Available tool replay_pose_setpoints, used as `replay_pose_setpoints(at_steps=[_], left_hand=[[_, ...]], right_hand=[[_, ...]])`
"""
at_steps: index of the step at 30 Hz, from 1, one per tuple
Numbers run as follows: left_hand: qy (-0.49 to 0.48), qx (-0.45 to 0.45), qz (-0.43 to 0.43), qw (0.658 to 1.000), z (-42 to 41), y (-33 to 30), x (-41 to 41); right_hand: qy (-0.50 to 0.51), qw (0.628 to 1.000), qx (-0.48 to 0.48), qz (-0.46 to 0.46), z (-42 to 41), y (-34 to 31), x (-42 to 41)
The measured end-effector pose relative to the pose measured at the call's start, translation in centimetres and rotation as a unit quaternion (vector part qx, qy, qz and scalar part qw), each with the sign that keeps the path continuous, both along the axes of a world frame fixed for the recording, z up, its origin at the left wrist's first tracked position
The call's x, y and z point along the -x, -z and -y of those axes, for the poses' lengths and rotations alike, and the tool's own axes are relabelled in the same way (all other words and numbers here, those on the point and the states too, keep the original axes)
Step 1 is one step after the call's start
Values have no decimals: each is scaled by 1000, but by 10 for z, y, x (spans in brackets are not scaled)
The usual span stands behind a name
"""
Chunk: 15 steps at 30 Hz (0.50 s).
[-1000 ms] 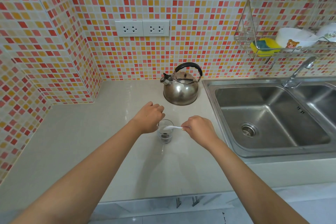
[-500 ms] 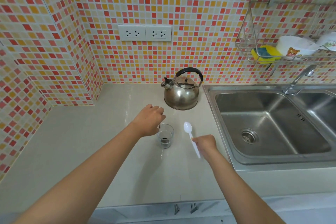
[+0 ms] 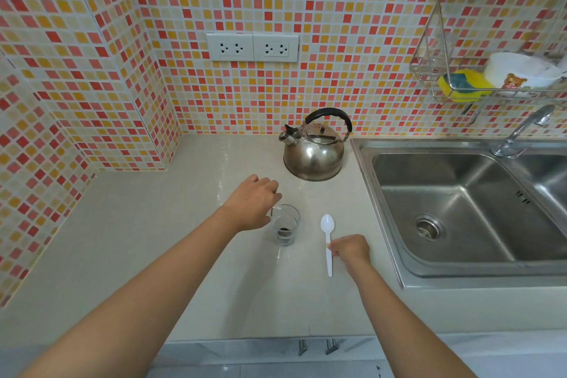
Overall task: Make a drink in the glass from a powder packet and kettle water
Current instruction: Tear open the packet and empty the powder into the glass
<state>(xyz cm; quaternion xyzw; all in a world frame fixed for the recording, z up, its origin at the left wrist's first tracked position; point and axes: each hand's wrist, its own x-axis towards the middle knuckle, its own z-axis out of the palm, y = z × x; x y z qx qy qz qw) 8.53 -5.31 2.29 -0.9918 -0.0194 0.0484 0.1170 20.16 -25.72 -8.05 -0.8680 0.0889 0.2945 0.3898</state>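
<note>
A small clear glass (image 3: 285, 227) stands on the pale counter (image 3: 153, 255) with dark liquid at its bottom. My left hand (image 3: 253, 201) is curled against the glass's left side and rim, holding it. A white plastic spoon (image 3: 327, 224) lies just right of the glass, bowl pointing away from me, and my right hand (image 3: 351, 250) pinches its handle. The steel kettle (image 3: 313, 156) with a black handle sits behind the glass, near the wall, spout to the left. No powder packet is in view.
A steel sink (image 3: 460, 209) with a faucet (image 3: 521, 132) borders the counter on the right. Above it a wire rack (image 3: 429, 70) holds a yellow sponge (image 3: 463, 86) and a white bowl (image 3: 515, 70). Tiled walls close the back and left; twin outlets (image 3: 253, 47) sit above the kettle.
My right hand has taken the spoon out of the glass and brought it down onto the counter to the right. My left hand has stayed at the glass.
</note>
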Motion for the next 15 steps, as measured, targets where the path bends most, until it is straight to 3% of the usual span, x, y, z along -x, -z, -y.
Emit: replay_pose_setpoints(at_steps=[12,15], left_hand=[[-14,19,24,999,-6,8,2],[-41,64,60,995,-6,11,4]], right_hand=[[-62,994,81,28,-5,-7,-2],[-48,989,47,130,-7,-17,6]])
